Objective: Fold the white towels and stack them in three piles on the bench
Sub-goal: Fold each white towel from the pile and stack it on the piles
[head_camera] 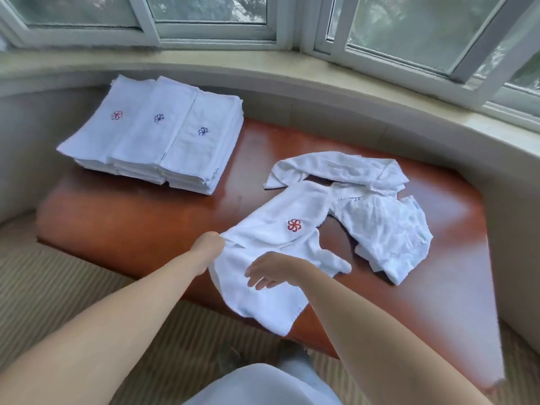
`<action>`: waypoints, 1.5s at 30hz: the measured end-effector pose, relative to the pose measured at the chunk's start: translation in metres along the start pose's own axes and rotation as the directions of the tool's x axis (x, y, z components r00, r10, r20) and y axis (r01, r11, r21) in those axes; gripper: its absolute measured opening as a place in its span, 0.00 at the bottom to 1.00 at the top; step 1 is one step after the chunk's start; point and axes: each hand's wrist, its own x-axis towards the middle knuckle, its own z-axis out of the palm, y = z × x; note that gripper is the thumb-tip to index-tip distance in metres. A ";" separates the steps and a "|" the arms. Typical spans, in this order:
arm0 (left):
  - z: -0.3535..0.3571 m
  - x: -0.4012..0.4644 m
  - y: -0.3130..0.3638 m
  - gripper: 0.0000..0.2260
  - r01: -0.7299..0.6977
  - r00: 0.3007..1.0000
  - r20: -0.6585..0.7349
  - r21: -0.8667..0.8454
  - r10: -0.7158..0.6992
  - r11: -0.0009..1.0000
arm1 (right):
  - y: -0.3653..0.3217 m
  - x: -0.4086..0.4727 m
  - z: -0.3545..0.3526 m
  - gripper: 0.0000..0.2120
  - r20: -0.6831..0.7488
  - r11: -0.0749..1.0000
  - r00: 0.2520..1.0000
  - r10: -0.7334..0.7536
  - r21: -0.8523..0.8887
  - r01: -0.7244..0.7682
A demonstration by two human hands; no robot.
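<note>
**Limp towel half off the bench, held at one edge**

The towel (274,258) with the red flower lies at the front edge of the bench (146,223), its lower part draped over that edge. The left hand (211,246) pinches its left edge, fingers closed on the cloth. The right hand (270,270) hovers over the middle with fingers loosely spread, grasping nothing; whether it touches the cloth I cannot tell.

Two more loose towels sit toward the right end: a crumpled one (385,232) just beside the first, and a long twisted one (339,168) behind it. Three piles (155,135) stand side by side at the back left corner.

The cloth looks light, soft and floppy: it will sag and crease wherever it is unsupported. Best taken by two corners or along one hem, pulled taut, then laid flat before folding.
</note>
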 end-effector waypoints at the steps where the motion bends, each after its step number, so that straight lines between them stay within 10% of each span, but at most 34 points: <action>1: -0.010 -0.001 -0.010 0.12 -0.017 1.000 -0.020 0.078 0.019 0.997 | -0.001 0.005 0.006 0.14 -0.071 0.999 0.997 0.012 -0.036 -0.014; 11: -0.010 -0.006 -0.027 0.09 -0.114 0.987 0.117 0.057 0.107 0.992 | 0.004 0.032 -0.014 0.11 -0.228 0.996 0.970 0.084 0.047 -0.076; 16: 0.011 -0.018 0.011 0.08 -0.280 0.903 0.340 0.000 0.263 0.960 | -0.006 0.044 -0.030 0.31 0.006 0.931 0.988 0.157 0.333 -0.150; 20: 0.017 -0.023 0.031 0.12 -0.086 0.775 0.624 -0.059 0.104 0.995 | -0.016 0.058 -0.042 0.10 -0.258 0.974 0.950 0.175 0.187 -0.129; 27: -0.002 -0.003 0.016 0.14 0.142 0.980 0.175 -0.256 -0.099 0.956 | -0.043 0.038 -0.066 0.08 -0.351 0.949 0.932 -0.087 0.255 0.185; 32: -0.026 -0.014 0.035 0.23 0.210 0.967 0.228 -0.456 -0.114 0.865 | -0.130 -0.011 -0.072 0.05 -0.196 0.800 0.940 -0.280 0.494 0.341; 38: -0.053 -0.031 0.079 0.11 0.128 0.922 0.340 -0.717 0.183 0.686 | -0.198 -0.098 -0.106 0.11 -0.126 0.640 0.836 -0.533 0.586 0.497; 42: -0.062 -0.022 0.094 0.17 -0.013 0.966 0.175 -0.703 0.191 0.711 | -0.157 -0.113 -0.145 0.14 -0.331 0.597 0.842 -0.426 0.597 0.536; 45: -0.053 -0.019 0.092 0.18 0.059 0.973 0.209 -0.628 0.096 0.776 | -0.089 -0.095 -0.157 0.14 -0.517 0.689 0.852 -0.077 0.590 0.420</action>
